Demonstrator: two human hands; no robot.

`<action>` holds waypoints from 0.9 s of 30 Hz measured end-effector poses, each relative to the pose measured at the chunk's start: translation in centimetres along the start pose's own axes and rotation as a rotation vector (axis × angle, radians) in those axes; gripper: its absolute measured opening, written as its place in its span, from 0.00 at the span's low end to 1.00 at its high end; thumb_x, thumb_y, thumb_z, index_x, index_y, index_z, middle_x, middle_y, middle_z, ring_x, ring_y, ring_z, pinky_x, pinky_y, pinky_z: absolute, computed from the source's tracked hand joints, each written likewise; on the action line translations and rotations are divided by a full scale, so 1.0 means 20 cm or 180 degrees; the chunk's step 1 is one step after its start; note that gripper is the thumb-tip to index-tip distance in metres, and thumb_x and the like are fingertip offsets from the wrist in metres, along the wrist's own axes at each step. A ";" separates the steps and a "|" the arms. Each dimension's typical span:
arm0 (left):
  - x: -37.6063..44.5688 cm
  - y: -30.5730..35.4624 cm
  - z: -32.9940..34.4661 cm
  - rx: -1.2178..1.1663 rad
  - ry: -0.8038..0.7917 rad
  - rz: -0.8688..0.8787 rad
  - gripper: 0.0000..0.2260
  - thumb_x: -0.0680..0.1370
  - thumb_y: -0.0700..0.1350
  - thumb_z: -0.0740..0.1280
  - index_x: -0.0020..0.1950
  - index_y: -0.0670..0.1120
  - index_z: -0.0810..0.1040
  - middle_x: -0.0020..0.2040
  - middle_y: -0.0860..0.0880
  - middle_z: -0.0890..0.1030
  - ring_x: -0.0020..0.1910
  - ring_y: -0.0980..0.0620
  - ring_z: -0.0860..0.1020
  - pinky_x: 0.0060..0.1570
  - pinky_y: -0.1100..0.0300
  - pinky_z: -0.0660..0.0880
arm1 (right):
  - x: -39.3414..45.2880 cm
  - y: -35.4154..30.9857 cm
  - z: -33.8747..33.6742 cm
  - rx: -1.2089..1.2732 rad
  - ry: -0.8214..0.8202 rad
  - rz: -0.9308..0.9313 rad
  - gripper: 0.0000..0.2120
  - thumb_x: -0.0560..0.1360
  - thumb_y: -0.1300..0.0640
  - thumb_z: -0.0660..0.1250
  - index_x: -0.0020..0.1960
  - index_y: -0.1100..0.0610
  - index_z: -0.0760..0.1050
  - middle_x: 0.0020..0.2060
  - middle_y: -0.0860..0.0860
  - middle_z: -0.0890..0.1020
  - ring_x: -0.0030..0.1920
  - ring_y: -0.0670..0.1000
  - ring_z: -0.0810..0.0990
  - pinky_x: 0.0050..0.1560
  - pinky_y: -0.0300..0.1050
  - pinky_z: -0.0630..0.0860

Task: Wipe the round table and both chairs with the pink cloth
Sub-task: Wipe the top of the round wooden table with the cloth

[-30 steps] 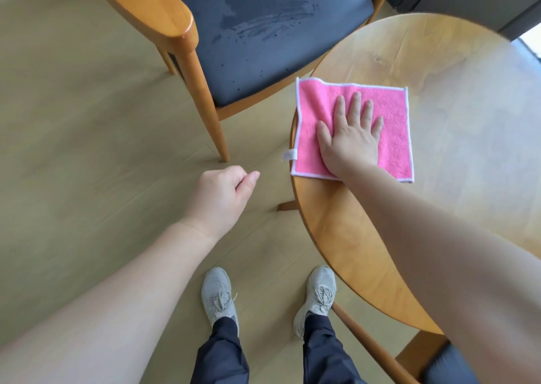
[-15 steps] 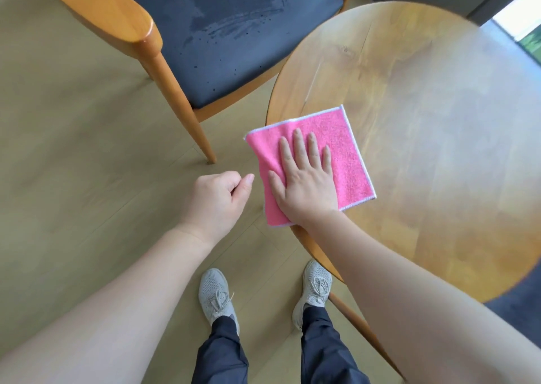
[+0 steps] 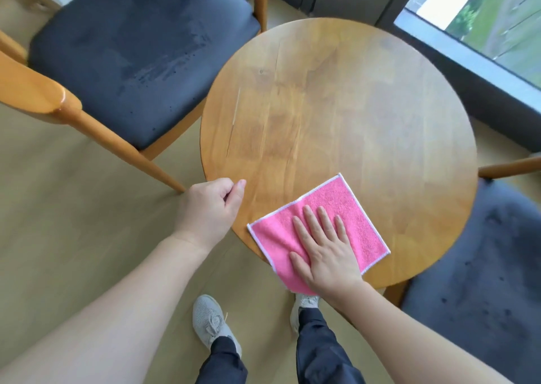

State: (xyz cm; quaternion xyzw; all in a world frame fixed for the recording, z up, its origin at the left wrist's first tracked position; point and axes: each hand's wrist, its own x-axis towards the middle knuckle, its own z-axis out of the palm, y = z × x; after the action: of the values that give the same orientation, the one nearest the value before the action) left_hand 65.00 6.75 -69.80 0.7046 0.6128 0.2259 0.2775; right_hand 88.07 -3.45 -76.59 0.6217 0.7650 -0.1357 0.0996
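The pink cloth (image 3: 348,208) with a white hem lies flat on the near edge of the round wooden table (image 3: 336,105), one corner hanging over the rim. My right hand (image 3: 325,249) presses on it with straight, spread fingers. My left hand (image 3: 210,210) hovers at the table's left rim, fingers curled into a loose fist that holds nothing. One wooden chair with a dark seat (image 3: 131,52) stands to the left of the table. The second chair's dark seat (image 3: 483,281) shows at the lower right.
My two feet in grey shoes (image 3: 213,325) stand on the light wood floor just before the table. A dark window frame (image 3: 474,70) and glass run along the far right. The left chair's wooden armrest (image 3: 35,93) juts toward me.
My right hand has slid the cloth along the table's near rim, from the left edge by the chair round toward the right. My view has swung right and now takes in the whole tabletop.
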 end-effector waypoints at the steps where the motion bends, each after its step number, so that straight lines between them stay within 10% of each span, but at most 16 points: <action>1: 0.01 0.02 0.02 0.0000 -0.0040 0.0033 0.22 0.79 0.47 0.64 0.27 0.46 0.61 0.22 0.52 0.63 0.23 0.47 0.65 0.23 0.55 0.62 | -0.03 0.05 0.00 -0.0004 -0.0016 0.0074 0.31 0.79 0.37 0.48 0.77 0.51 0.54 0.76 0.52 0.56 0.76 0.59 0.53 0.73 0.60 0.46; 18: 0.14 0.10 0.17 -0.0019 -0.0189 0.0077 0.22 0.79 0.48 0.64 0.27 0.44 0.62 0.22 0.52 0.63 0.24 0.46 0.67 0.24 0.52 0.65 | 0.38 0.52 -0.14 0.0187 0.0072 0.0960 0.36 0.75 0.32 0.38 0.77 0.49 0.36 0.77 0.50 0.38 0.76 0.54 0.34 0.74 0.56 0.33; 27: 0.16 0.11 0.21 0.0115 -0.0077 0.0023 0.19 0.79 0.47 0.65 0.29 0.46 0.65 0.24 0.52 0.65 0.27 0.47 0.67 0.26 0.56 0.64 | 0.50 0.34 -0.23 -0.0294 -0.0293 -0.1329 0.38 0.76 0.31 0.41 0.78 0.52 0.43 0.78 0.53 0.44 0.77 0.57 0.37 0.74 0.57 0.34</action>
State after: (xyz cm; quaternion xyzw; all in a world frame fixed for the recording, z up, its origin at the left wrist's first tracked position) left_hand 69.88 9.25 -71.63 0.7144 0.6108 0.2074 0.2713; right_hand 92.80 8.58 -75.99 0.4377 0.8772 -0.1464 0.1325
